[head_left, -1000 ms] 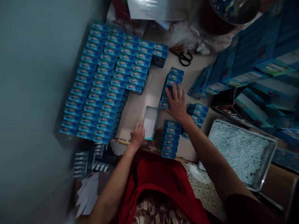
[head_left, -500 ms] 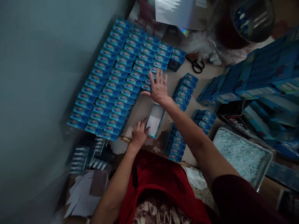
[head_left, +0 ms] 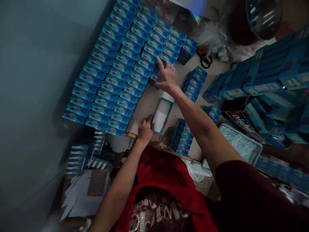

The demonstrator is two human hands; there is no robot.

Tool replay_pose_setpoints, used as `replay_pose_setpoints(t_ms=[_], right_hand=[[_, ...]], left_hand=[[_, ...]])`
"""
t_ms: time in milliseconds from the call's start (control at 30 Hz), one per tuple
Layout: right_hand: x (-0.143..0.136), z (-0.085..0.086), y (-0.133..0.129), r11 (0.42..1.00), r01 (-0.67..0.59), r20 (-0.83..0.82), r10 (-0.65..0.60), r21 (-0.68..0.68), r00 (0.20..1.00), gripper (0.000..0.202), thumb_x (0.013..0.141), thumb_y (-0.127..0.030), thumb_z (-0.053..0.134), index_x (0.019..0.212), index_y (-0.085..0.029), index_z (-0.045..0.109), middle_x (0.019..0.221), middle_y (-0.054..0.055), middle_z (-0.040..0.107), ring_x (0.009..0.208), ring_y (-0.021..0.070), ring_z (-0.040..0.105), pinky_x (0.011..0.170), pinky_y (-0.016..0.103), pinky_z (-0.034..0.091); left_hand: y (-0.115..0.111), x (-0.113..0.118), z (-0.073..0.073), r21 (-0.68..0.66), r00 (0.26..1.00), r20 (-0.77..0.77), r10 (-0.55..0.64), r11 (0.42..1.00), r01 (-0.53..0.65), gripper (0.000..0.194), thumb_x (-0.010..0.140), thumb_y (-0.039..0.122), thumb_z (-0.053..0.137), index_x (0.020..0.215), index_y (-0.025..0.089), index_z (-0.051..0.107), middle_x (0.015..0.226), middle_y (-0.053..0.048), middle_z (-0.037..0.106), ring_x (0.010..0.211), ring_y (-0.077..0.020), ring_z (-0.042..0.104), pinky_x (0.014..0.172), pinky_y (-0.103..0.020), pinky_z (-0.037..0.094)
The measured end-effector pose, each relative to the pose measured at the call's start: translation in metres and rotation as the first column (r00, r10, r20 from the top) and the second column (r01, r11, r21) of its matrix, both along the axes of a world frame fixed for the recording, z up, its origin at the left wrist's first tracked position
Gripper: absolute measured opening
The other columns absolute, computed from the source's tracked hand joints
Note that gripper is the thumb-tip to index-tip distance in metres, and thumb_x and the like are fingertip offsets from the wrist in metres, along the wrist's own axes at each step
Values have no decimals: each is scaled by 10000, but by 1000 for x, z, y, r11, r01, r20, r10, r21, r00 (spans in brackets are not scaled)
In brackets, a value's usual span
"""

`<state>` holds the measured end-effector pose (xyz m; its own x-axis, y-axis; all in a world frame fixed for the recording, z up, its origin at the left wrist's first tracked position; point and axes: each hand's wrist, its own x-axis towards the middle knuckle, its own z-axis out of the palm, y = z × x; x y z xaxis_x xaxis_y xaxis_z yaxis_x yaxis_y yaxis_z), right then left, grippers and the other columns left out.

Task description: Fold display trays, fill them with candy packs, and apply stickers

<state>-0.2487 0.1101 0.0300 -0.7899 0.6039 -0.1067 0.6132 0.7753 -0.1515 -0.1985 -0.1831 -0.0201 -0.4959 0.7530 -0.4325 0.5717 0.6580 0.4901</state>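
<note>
An open carton point(head_left: 162, 113), blue outside with a white floor, lies on the table in front of me. My left hand point(head_left: 145, 131) is at its near left edge, fingers bent and thumb against the wall; the exact grip is partly hidden. Over the near right side of a large block of small blue boxes point(head_left: 116, 83) is my right hand point(head_left: 167, 76). Its thumb and forefinger are spread wide around the end of a row, and the other fingers curl slightly. Nothing shows in its grasp.
Two short rows of small blue boxes point(head_left: 182, 141) stand right of the carton. Black-handled scissors point(head_left: 205, 60) lie behind. Stacked larger blue cartons point(head_left: 258, 77) and a metal tray of pale blue pieces point(head_left: 238, 141) are at the right. A wall point(head_left: 48, 64) borders the left.
My right hand's fingers, stretched out before, have bent, and the hand has come down to the boxes. The left hand stays at the carton. The whole view has tilted and shifted a little.
</note>
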Motion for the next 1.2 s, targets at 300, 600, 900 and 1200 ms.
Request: replay_pose_setpoints(t_ms=[300, 600, 900, 1200], right_hand=[[157, 35, -83, 988, -62, -143, 41, -141, 989, 1211, 840, -682, 728, 1795, -182, 177, 1603, 204, 460, 1461, 456, 456, 1229, 634, 428], [144, 7, -91, 993, -50, 1, 51, -102, 999, 1115, 781, -488, 823, 1740, -160, 357, 1749, 259, 378, 1623, 468, 358, 1324, 660, 270], [76, 22, 38, 992, -118, -9, 118, -44, 993, 1414, 760, -897, 764, 1781, -120, 170, 1840, 295, 86, 1720, 506, 40, 1327, 766, 122], [-4, -27, 99, 998, -42, -28, 44, 52, 999, 1002, 1031, -676, 534, 1767, -79, 206, 1830, 280, 151, 1723, 472, 60, 1299, 828, -13]], left_hand=[[17, -12, -3, 28, 1000, -28, 3, 1000, -3, 605, 1012, 147, 529, 1602, 256, 607, 1276, -140, 755, 1087, -286, 739, 879, -339, 569], [22, -3, -10, 24, 997, -16, -79, 997, 79, 612, 1044, 139, 497, 1644, 249, 555, 1260, -130, 757, 1063, -253, 744, 874, -309, 564], [-3, -15, -13, 211, 996, 8, -93, 973, 89, 536, 1098, 435, 598, 1575, 189, 585, 1150, -134, 761, 1005, -246, 752, 855, -307, 569], [-56, -18, 2, 390, 997, -74, 15, 921, 15, 433, 1135, 442, 498, 1446, 197, 674, 1004, -110, 771, 926, -239, 762, 851, -339, 603]])
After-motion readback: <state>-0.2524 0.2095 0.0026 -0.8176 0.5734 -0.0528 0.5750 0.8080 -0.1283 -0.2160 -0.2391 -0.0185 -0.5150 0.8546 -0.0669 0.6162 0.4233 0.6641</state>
